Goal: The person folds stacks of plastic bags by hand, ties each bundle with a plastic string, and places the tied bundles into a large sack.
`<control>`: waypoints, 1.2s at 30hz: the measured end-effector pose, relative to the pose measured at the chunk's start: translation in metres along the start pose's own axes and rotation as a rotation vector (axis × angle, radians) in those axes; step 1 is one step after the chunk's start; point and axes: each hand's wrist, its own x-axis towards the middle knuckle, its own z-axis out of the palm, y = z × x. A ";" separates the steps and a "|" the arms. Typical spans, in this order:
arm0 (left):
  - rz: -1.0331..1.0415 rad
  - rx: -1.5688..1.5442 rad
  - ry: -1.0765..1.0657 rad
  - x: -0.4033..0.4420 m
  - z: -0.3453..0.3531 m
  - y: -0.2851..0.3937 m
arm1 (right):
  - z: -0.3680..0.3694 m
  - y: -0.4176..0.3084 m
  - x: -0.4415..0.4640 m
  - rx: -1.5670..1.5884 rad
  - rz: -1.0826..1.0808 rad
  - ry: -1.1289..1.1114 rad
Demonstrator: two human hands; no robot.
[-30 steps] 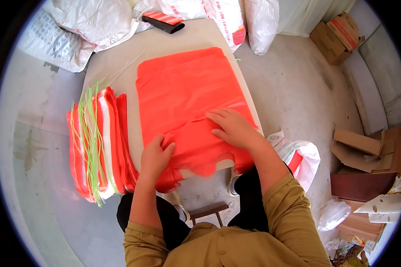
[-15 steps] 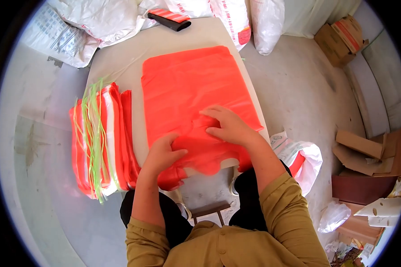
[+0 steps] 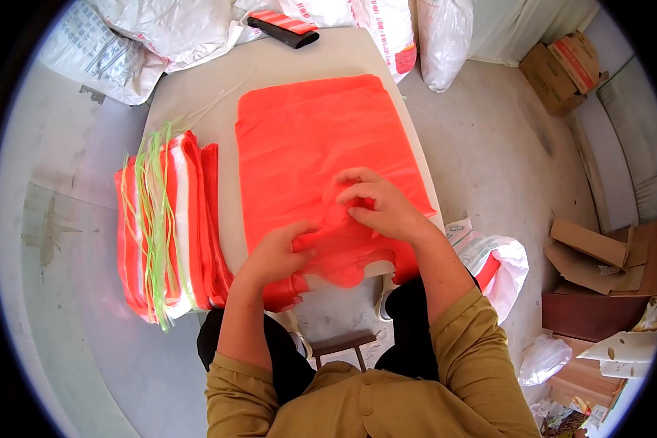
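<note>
A stack of red plastic bags lies flat on the table in front of me, its cut-out handle edge hanging over the near side. Over the stack's near right part, my right hand is open, fingers curved and apart, the fingertips at or just above the creased plastic. My left hand is at the near left of the stack. Its thumb and fingers are apart, slightly blurred, and nothing shows between them. Whether either hand presses on the plastic is hard to make out.
Left of the stack, folded red-and-white striped bags lie under green strings. A black and red striped roll rests at the far edge of the beige table. White sacks stand behind; an open cardboard box is at right.
My right hand has shifted slightly right, with its fingers spread wider. My left hand has moved a little to the right over the plastic. The stack stays in place.
</note>
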 end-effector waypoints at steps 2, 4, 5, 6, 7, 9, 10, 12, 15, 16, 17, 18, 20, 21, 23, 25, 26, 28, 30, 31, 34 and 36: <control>0.004 -0.021 -0.010 0.001 0.001 -0.002 | 0.005 0.013 -0.001 -0.195 -0.063 0.028; 0.014 -0.045 -0.019 0.002 0.001 -0.006 | 0.006 0.014 -0.003 -0.352 -0.112 0.006; 0.001 -0.045 -0.030 0.002 0.000 -0.005 | 0.005 0.014 -0.005 -0.412 -0.130 -0.031; -0.012 -0.046 -0.040 0.002 -0.001 -0.001 | 0.004 0.012 -0.005 -0.473 -0.148 -0.069; -0.024 -0.048 -0.049 0.002 -0.002 0.001 | 0.004 0.011 -0.005 -0.473 -0.129 -0.099; -0.028 -0.067 -0.061 0.003 -0.001 -0.004 | 0.004 0.009 -0.004 -0.473 -0.092 -0.158; -0.030 -0.075 -0.069 0.003 -0.001 -0.006 | 0.004 0.008 -0.005 -0.463 -0.084 -0.157; -0.013 -0.108 -0.076 0.004 0.000 -0.011 | 0.005 0.006 -0.004 -0.444 -0.068 -0.156; -0.035 -0.103 -0.039 0.003 0.000 -0.008 | 0.001 -0.003 0.000 -0.357 0.042 -0.160; -0.050 -0.092 -0.019 0.002 0.000 -0.007 | 0.001 0.000 0.002 -0.368 0.002 -0.114; -0.053 -0.085 -0.004 0.003 0.001 -0.009 | 0.003 0.007 0.003 -0.378 -0.037 -0.066; -0.056 -0.078 0.010 0.003 0.001 -0.013 | 0.003 0.005 0.006 -0.389 -0.075 -0.018; -0.089 -0.079 0.050 0.005 0.002 -0.014 | 0.002 -0.004 0.008 -0.291 0.167 -0.078; -0.121 -0.088 0.075 0.005 0.003 -0.014 | 0.001 -0.009 0.009 -0.241 0.287 -0.108; -0.128 -0.053 0.133 0.007 0.003 -0.018 | 0.003 -0.004 0.011 -0.242 0.298 -0.093; -0.078 0.034 0.200 0.010 0.004 -0.028 | 0.004 -0.002 0.011 -0.263 0.250 -0.071; -0.072 0.042 0.210 0.009 0.004 -0.030 | 0.005 -0.002 0.009 -0.282 0.197 -0.058; -0.061 0.060 0.230 0.007 0.003 -0.026 | 0.006 0.001 0.008 -0.358 0.098 -0.046; -0.047 0.064 0.226 0.007 0.004 -0.030 | 0.007 0.008 0.009 -0.472 0.005 -0.045; -0.040 0.066 0.224 0.008 0.005 -0.030 | 0.008 0.008 0.008 -0.423 0.062 -0.012; -0.040 0.063 0.212 0.007 0.005 -0.022 | 0.010 0.010 0.005 -0.338 0.157 0.072; -0.040 0.067 0.221 0.009 0.006 -0.023 | 0.009 0.016 0.006 -0.364 0.120 0.116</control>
